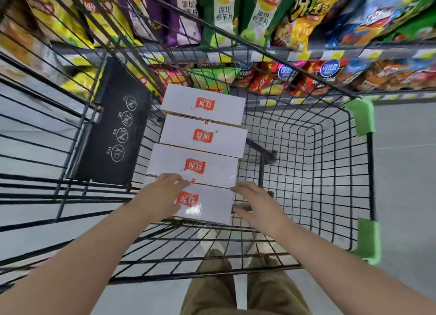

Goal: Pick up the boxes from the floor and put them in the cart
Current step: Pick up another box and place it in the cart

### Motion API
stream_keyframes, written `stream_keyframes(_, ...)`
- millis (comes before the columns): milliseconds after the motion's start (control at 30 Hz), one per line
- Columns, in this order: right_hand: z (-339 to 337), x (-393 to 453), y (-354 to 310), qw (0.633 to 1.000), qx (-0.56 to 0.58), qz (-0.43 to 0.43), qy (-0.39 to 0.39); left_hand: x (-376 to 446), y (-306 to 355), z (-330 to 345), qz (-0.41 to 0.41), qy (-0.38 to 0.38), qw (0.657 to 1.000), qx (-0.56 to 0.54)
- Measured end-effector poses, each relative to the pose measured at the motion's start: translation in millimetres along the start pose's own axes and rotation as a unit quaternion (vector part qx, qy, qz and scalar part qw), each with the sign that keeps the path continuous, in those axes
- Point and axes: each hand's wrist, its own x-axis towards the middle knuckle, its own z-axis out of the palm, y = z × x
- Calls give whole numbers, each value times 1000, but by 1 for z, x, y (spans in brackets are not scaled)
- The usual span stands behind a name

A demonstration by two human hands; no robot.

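Several white boxes with red logos lie in a row inside the black wire cart [313, 178], along its left side. The nearest box [210, 206] rests on the cart floor. The others are the second box [207, 171], the third box [212, 135] and the far box [219, 102]. My left hand [158, 196] lies flat over the nearest box's left edge, fingers stretched onto its top. My right hand [257, 204] is at that box's right edge, fingers spread, with fingertip and thumb touching its side. Neither hand is closed around the box.
A black child-seat flap [113, 130] with white pictograms leans on the cart's left wall. Green corner bumpers [361, 116] mark the cart's right side. Shelves of snack bags [259, 20] stand just beyond the cart. Grey floor [405, 173] lies to the right.
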Motion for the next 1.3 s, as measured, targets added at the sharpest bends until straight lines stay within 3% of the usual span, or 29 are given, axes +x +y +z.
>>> stream_keyframes(300,-82,-85,-9,967,202,49,144,-45,86,-50,61,174,967,-176)
stream_keyframes(600,-140,-173,33,931,235,29,278,-60,168,-94,135,238,955,-111)
stream_keyframes(767,-169,-206,74,914,231,4,335,-58,223,-106,130,274,950,-70)
stream_keyframes(1000,-217,-259,188,927,130,-38,349,-39,355,-90,135,328,935,-22)
stream_keyframes(1300,-306,-366,347,913,79,-27,401,-5,571,-79,174,333,927,0)
